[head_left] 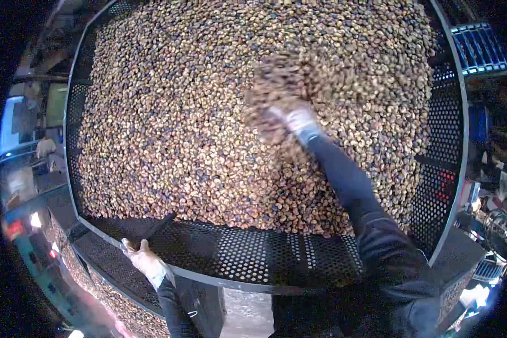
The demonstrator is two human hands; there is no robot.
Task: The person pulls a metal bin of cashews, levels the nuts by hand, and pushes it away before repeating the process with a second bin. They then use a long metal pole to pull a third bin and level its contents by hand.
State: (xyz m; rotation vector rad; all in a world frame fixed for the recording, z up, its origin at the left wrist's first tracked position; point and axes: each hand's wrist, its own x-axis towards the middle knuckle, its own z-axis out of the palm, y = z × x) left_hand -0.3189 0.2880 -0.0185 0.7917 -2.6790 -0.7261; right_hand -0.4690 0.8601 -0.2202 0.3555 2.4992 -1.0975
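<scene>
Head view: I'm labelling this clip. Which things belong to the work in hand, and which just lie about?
In use: right hand among the beans; left hand on the perforated tray.
Lying about: blue grille top right; lower tray bottom left.

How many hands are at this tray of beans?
2: the left hand rests on the near rim of the tray, lower left; the right hand, blurred, is among the beans mid-tray. No others show.
</scene>
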